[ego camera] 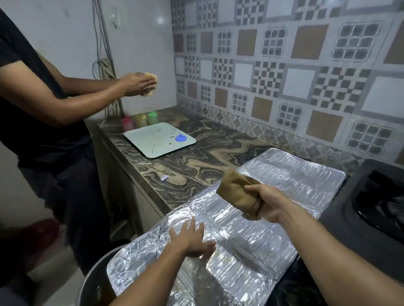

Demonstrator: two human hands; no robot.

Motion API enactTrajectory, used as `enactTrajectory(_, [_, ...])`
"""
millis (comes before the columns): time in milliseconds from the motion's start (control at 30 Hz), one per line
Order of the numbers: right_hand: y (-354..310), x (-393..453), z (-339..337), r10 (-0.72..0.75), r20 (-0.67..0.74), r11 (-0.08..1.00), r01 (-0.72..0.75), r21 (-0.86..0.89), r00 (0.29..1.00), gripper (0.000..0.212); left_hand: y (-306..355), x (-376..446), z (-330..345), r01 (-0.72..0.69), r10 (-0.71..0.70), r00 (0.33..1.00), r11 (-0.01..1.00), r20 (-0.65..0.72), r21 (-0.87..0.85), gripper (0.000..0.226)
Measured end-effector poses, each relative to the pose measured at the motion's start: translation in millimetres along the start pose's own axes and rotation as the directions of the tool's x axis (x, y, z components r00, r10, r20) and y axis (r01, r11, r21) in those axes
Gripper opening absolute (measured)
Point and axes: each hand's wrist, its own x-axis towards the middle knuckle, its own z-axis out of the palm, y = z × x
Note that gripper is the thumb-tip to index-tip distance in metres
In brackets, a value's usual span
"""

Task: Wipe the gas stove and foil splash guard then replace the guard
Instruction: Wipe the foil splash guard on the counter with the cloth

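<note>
Hands first: right hand (263,204) is curled tight round a folded brown cloth (240,195), held up clear of the work, not touching it. Left hand (192,239) lies flat, fingers straight and spread, pressing on the foil splash guard (260,239). Guard lies unfolded across the table (196,158), its near end hanging off the front edge over a metal pot (91,289) on the floor side. Gas stove (388,203) sits just right of the guard, dark top, part out of view. Guess at step: mid-wipe on the guard; replacing it is not yet done, and I can't tell whether the stove is already wiped. Risks: foil is thin and creased, so a hard stroke likely tears or crumples it. The overhanging end has no support, so if the left hand lifts, a stroke toward the edge could drag the sheet off into the pot. Further out: a white tray (160,139) with a blue lid (180,138) on it, three small coloured bottles (140,120) behind. A second person (27,104) stands at the far end, wringing something in both hands.
</note>
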Motion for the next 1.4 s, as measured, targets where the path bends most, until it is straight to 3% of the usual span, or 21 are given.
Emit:
enactTrajectory(133, [5.4, 3.5, 2.2, -0.042, 0.067, 0.958, 0.021, 0.286, 0.997, 0.014, 1.3, -1.8, -2.1, -0.006, 0.006, 1.0, 1.0, 0.011, -0.009, 0.083])
enactTrajectory(233, [12.8, 4.4, 0.5, -0.091, 0.055, 0.933, 0.066, 0.354, 0.994, 0.013, 1.4, -3.0, -3.5, -0.009, 0.009, 1.0, 1.0, 0.013, -0.022, 0.084])
enactTrajectory(300, [18.5, 8.7, -2.9, -0.154, 0.057, 0.952, 0.133, 0.275, 0.986, 0.024, 1.4, -3.2, -4.3, -0.011, 0.011, 1.0, 1.0, 0.016, -0.023, 0.084])
enactTrajectory(400, [19.6, 15.5, -4.8, -0.212, -0.014, 0.977, 0.212, -0.026, 0.977, 0.026, 2.2, -3.3, -4.7, -0.01, 0.01, 1.0, 1.0, 0.017, -0.012, 0.086])
enactTrajectory(467, [14.3, 22.9, -4.2, -0.234, -0.067, 0.96, 0.219, -0.177, 0.97, 0.041, 1.7, -2.9, -3.8, -0.003, 0.003, 1.0, 1.0, 0.019, -0.011, 0.087])
enactTrajectory(533, [5.5, 38.0, -6.7, -0.249, -0.159, 0.96, 0.222, -0.168, 0.955, 0.047, 0.7, -1.8, -2.7, -0.006, 0.007, 1.0, 1.0, 0.023, -0.01, 0.087])
enactTrajectory(633, [-9.3, 68.0, -7.7, -0.285, -0.325, 0.958, 0.26, -0.119, 0.901, 0.034, -0.7, -1.6, -1.7, -0.008, 0.008, 1.0, 1.0, 0.028, 0.0, 0.089])
enactTrajectory(700, [-15.9, 84.9, -3.1, -0.336, -0.396, 0.936, 0.255, -0.244, 0.855, 0.027, -0.1, 0.9, -1.9, -0.007, 0.006, 0.999, 1.0, 0.033, 0.005, 0.091])
enactTrajectory(767, [-11.9, 90.6, 8.3, -0.462, -0.355, 0.835, 0.264, -0.482, 0.813, 0.024, 0.2, -0.1, -0.9, -0.012, 0.011, 0.999, 1.0, 0.03, 0.019, 0.092])
enactTrajectory(833, [2.3, 99.3, 22.5, -0.527, -0.16, 0.646, 0.271, -0.714, 0.834, 0.024, -0.7, 2.3, -0.4, -0.005, 0.004, 0.999, 1.0, 0.035, 0.017, 0.093])
enactTrajectory(933, [44.3, 102.8, 36.0, -0.387, 0.123, 0.397, 0.286, -0.872, 0.914, 0.026, -0.2, 4.5, -1.1, 0.013, -0.013, 0.999, 1.0, 0.052, 0.004, 0.09])
enactTrajectory(1033, [72.9, 85.2, 39.7, -0.407, 0.17, 0.191, 0.266, -0.945, 0.897, 0.018, 1.4, 4.6, -2.0, 0.015, -0.016, 0.999, 1.0, 0.052, 0.006, 0.088])
enactTrajectory(1200, [86.5, 30.0, 16.3, -0.402, 0.019, 0.196, 0.106, -0.975, 0.915, 0.024, 1.4, 4.4, -1.5, 0.01, -0.01, 0.999, 1.0, 0.045, 0.008, 0.088])
enactTrajectory(1333, [67.8, 1.8, -0.2, -0.291, -0.036, 0.077, -0.014, -0.997, 0.956, 0.036, 1.8, 3.2, -2.9, -0.003, 0.002, 0.999, 1.0, 0.045, 0.023, 0.09])
enactTrajectory(1400, [51.5, 4.3, 0.8, -0.323, -0.062, 0.176, -0.004, -0.984, 0.944, 0.025, 1.2, 2.6, -1.7, -0.008, 0.007, 0.999, 1.0, 0.04, 0.021, 0.09])
